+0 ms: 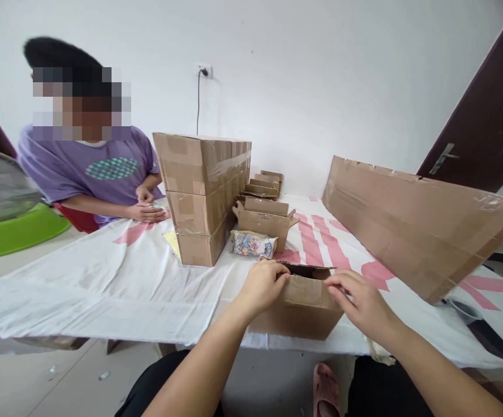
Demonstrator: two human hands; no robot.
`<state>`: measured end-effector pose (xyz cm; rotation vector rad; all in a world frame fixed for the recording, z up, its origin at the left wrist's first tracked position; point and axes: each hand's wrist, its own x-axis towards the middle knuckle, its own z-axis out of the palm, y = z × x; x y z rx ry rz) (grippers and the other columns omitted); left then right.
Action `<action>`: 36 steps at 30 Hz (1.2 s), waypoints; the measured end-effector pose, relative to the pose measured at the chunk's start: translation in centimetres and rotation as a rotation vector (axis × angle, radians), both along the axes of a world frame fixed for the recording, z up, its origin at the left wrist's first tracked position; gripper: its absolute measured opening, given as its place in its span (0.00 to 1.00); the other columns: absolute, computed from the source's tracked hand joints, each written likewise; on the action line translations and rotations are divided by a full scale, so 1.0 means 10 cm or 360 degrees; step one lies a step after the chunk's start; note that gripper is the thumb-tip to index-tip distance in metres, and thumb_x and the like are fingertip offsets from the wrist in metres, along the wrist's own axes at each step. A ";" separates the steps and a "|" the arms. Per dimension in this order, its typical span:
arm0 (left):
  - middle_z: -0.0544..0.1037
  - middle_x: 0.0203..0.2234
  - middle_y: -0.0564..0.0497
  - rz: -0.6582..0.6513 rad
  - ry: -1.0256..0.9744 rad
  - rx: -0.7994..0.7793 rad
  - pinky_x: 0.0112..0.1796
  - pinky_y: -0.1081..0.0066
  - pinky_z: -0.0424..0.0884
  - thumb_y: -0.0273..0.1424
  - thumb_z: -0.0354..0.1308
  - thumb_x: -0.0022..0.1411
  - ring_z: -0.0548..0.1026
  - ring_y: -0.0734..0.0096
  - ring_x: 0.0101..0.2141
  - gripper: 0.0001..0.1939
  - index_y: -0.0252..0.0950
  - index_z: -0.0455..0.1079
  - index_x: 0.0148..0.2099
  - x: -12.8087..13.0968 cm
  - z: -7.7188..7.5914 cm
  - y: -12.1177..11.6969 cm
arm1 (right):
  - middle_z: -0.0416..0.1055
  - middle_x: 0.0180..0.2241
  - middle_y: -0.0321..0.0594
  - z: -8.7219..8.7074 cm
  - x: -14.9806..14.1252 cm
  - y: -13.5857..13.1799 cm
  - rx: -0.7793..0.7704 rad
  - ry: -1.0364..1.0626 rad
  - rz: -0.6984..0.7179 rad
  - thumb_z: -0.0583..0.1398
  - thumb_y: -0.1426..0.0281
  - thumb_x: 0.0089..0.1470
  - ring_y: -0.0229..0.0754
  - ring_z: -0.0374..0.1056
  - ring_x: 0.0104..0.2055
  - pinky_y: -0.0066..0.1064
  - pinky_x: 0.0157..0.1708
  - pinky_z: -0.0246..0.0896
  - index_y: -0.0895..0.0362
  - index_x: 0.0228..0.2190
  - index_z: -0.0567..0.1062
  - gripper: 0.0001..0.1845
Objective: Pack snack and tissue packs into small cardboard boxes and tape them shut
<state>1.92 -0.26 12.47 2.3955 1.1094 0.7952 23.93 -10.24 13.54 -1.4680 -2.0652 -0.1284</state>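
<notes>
The worktop (pixel 182 289) is carrying all the cardboard and is wearing a white cloth with pink stripes. The large carton (pixel 408 214) is standing on the right side, leaning outward at its far right end. The stack (pixel 203 197) of taped boxes is rising three high left of centre. Beyond it on the left, a person (pixel 104 168) in a purple shirt is bending over the worktop, both hands near its edge. A fan (pixel 12 202) with a green rim is standing at far left. The open boxes (pixel 262 220) are forming a row behind, running toward the wall (pixel 303 87). The front box (pixel 297 307) is sitting upright at the near edge, between the two hands, its top partly open and its inside showing dark. The left hand (pixel 266 284) is curling over its left top edge, fingers bent and held together. The right hand (pixel 356 298) is touching or nearly touching the right top corner, thumb and forefinger drawn close; whether they are pinching cardboard cannot be told. The packet (pixel 254 244), printed in colour, is lying just behind the front box, against the nearest open box.
</notes>
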 end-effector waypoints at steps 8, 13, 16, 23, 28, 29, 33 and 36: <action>0.82 0.36 0.51 0.0128 -0.0033 0.0047 0.43 0.64 0.66 0.29 0.53 0.61 0.75 0.61 0.41 0.11 0.40 0.78 0.35 0.05 -0.01 -0.05 | 0.76 0.35 0.40 0.04 -0.47 0.57 -0.0130 -0.0278 0.0154 0.57 0.78 0.55 0.42 0.70 0.39 0.35 0.41 0.65 0.56 0.35 0.75 0.08; 0.82 0.35 0.51 0.0113 0.0001 0.0060 0.42 0.64 0.65 0.29 0.52 0.61 0.74 0.62 0.40 0.12 0.40 0.77 0.34 0.06 0.01 -0.07 | 0.73 0.31 0.37 0.03 -0.48 0.58 -0.0086 -0.0258 0.0170 0.56 0.80 0.55 0.40 0.68 0.36 0.31 0.37 0.62 0.56 0.30 0.72 0.09; 0.81 0.34 0.51 0.0099 -0.0003 0.0085 0.42 0.64 0.64 0.29 0.51 0.61 0.74 0.62 0.39 0.12 0.40 0.77 0.33 0.05 0.01 -0.07 | 0.71 0.30 0.38 0.02 -0.49 0.54 -0.0039 -0.0312 0.0140 0.54 0.79 0.56 0.40 0.67 0.35 0.30 0.35 0.60 0.56 0.30 0.72 0.09; 0.81 0.33 0.52 0.0077 0.0001 0.0125 0.42 0.65 0.65 0.28 0.52 0.61 0.74 0.63 0.38 0.11 0.39 0.77 0.33 0.06 -0.02 -0.05 | 0.71 0.29 0.35 -0.04 -0.54 0.55 -0.0171 -0.0100 -0.0096 0.53 0.78 0.55 0.39 0.66 0.31 0.29 0.31 0.56 0.55 0.29 0.70 0.09; 0.81 0.35 0.50 -0.0027 -0.0053 0.0143 0.40 0.68 0.66 0.27 0.53 0.61 0.75 0.63 0.38 0.10 0.39 0.77 0.35 -0.01 0.02 -0.12 | 0.72 0.26 0.34 0.03 -0.52 0.54 -0.0424 0.0077 -0.0071 0.51 0.73 0.59 0.38 0.66 0.28 0.28 0.28 0.55 0.55 0.29 0.71 0.11; 0.81 0.35 0.50 -0.0071 -0.0059 0.0134 0.40 0.69 0.67 0.27 0.53 0.61 0.75 0.64 0.38 0.10 0.39 0.77 0.37 -0.04 0.04 -0.14 | 0.72 0.27 0.35 0.06 -0.51 0.51 -0.0445 0.0110 -0.0030 0.50 0.72 0.60 0.38 0.66 0.29 0.29 0.29 0.56 0.55 0.30 0.71 0.12; 0.81 0.34 0.52 -0.0216 -0.0035 -0.0009 0.35 0.72 0.66 0.30 0.52 0.63 0.76 0.67 0.34 0.11 0.39 0.76 0.39 -0.24 0.17 -0.22 | 0.73 0.30 0.36 0.17 -0.52 0.27 -0.0428 0.0187 0.0135 0.50 0.71 0.61 0.39 0.67 0.33 0.30 0.33 0.58 0.55 0.32 0.72 0.11; 0.80 0.29 0.53 -0.0329 0.0045 -0.0220 0.31 0.73 0.65 0.35 0.47 0.66 0.75 0.70 0.30 0.15 0.38 0.75 0.34 -0.39 0.26 -0.23 | 0.72 0.32 0.37 0.14 -0.55 0.05 -0.0434 0.0092 0.0289 0.54 0.73 0.59 0.39 0.67 0.35 0.30 0.36 0.59 0.55 0.30 0.72 0.08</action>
